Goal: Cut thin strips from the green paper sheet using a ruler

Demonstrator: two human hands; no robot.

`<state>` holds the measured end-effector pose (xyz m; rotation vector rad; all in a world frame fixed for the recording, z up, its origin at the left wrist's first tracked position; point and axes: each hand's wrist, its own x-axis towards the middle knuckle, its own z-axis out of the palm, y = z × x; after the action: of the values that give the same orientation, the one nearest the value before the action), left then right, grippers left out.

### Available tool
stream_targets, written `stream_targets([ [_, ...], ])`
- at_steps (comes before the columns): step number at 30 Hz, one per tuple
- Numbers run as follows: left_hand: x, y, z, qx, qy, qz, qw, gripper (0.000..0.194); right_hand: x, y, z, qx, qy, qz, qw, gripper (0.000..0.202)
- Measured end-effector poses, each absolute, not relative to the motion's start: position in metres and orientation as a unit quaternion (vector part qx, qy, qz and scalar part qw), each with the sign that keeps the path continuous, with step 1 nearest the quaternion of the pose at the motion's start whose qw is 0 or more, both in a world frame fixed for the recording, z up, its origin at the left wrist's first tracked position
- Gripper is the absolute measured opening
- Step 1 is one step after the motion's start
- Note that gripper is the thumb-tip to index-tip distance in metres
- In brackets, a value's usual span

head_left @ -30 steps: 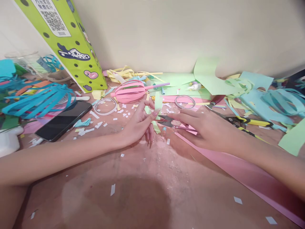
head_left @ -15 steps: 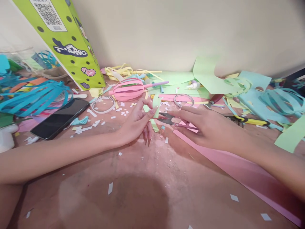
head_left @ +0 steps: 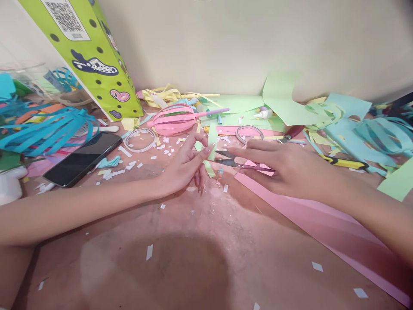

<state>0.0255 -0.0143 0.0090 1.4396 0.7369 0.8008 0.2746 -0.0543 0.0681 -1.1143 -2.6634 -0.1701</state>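
Between thumb and fingers, my left hand (head_left: 190, 161) pinches a light green paper strip (head_left: 212, 137) above the middle of the table. My right hand (head_left: 274, 168) grips a pair of small dark-bladed scissors (head_left: 227, 162) that point left. Their blades are parted, with the tips right by the green strip and my left thumb. Beneath my right hand a long pink paper sheet (head_left: 290, 213) stretches to the lower right corner. Just behind the hands lies a pink paper-strip lantern (head_left: 174, 122) with a purple stick.
A tall green box (head_left: 97, 64) stands at the back left, near a black phone (head_left: 82, 159). Tape rolls (head_left: 140, 141), a yellow-handled cutter (head_left: 346, 163), a glue bottle (head_left: 263, 115) and blue paper strips (head_left: 54, 129) lie around. Small white scraps dot the table (head_left: 180, 249).
The scissor blades have parted more widely beside the green strip, and my right fingers have shifted slightly. My left hand keeps its pinch in nearly the same place.
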Motion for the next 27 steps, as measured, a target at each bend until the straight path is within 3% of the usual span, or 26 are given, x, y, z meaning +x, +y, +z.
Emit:
stream_targets([
  [5, 0.0229, -0.0145, 0.0065, 0.636, 0.323, 0.345, 0.61, 0.043, 0.2726, -0.0551, 0.0652, -0.377, -0.913, -0.089, 0.126, 0.047],
  [17, 0.0227, -0.0126, 0.0011, 0.603, 0.305, 0.368, 0.639, 0.037, 0.2798, -0.0532, 0.0728, -0.364, -0.922, 0.007, 0.131, 0.041],
  [27, 0.0219, -0.0144, 0.0023, 0.611, 0.31, 0.37, 0.628, 0.038, 0.2756, -0.0535, 0.0678, -0.356, -0.924, -0.025, 0.136, 0.042],
])
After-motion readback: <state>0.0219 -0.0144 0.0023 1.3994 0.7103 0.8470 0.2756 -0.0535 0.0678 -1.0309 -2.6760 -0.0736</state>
